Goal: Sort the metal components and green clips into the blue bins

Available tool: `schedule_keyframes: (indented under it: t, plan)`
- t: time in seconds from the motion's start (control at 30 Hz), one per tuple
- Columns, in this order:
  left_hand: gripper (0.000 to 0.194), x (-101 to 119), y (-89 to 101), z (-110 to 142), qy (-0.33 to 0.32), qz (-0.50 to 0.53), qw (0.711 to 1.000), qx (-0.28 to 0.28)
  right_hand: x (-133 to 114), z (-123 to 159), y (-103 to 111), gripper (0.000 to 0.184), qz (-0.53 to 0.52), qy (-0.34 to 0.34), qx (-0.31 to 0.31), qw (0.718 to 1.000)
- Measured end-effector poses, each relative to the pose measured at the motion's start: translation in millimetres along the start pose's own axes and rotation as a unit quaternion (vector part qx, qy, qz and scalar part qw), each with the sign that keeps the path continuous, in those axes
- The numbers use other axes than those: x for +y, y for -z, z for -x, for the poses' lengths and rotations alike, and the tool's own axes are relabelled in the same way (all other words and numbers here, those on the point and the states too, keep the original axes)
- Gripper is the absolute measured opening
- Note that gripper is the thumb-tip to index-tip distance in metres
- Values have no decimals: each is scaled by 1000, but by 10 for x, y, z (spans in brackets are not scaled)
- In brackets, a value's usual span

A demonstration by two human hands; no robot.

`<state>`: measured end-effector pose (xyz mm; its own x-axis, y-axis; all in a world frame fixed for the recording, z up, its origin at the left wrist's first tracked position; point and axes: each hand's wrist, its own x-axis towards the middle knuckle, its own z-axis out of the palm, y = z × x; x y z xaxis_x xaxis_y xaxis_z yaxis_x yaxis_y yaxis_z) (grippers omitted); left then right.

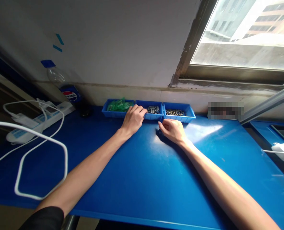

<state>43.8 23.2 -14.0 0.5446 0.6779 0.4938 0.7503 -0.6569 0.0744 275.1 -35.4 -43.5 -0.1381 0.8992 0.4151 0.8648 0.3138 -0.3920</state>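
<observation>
Nearest, along the bottom, the straight lip of a smooth, glossy blue surface (142, 179), with a black sleeve (44, 218) at lower left. Across the left forearm (89, 171) in view, a thick white cable (65, 159), rubbery-looking and bent into an angular loop. Farther in on the left, a white power strip (65, 108) with rounded ends.

Toward the back, right hand (174, 130) loosely curled, thumb out, just in front of the right bin (188, 119), beside a bright sunlit patch (204, 131); cannot tell whether gripping anything. Slightly beyond, left hand (134, 118) palm down, fingers bent over the join of the left bin (110, 114) and middle bin (153, 117); fingertips hidden, grip impossible to tell.

All 3 bins blue, plastic, open-topped and rectangular, in 1 row near the wall (122, 44). Inside, left to right: crinkled, translucent green bags (119, 104); shiny grey metal pieces (153, 110); a heap of slim, brassy, screw-like pieces (175, 112).

At back left, a clear bottle (71, 94) with blue cap. Higher, 2 blue tape strips (59, 39) on matte plaster. Farthest, through a metal-framed window (242, 54), sunlit buildings (271, 19).
</observation>
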Motion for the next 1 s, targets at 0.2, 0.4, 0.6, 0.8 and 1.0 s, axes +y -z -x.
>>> schedule_keyframes:
  t: [0.2,0.4,0.6,0.8,1.0]
  plan:
    - [16,-3,-28,30,-22,15,1000,6,-12,9,32,46,-32,-35,64,997]
    - [28,-8,-78,152,-60,1,998,-14,20,6,-9,33,-128,-54,58,989]
    - [15,-71,-28,177,-87,51,995,-29,38,-22,0,42,-290,-78,30,953]
    - [32,85,-39,175,-71,73,995,-10,50,-23,-4,41,-323,-82,12,943]
    - [43,186,-93,169,-14,42,998,-50,91,3,-33,24,-265,-34,-21,964]
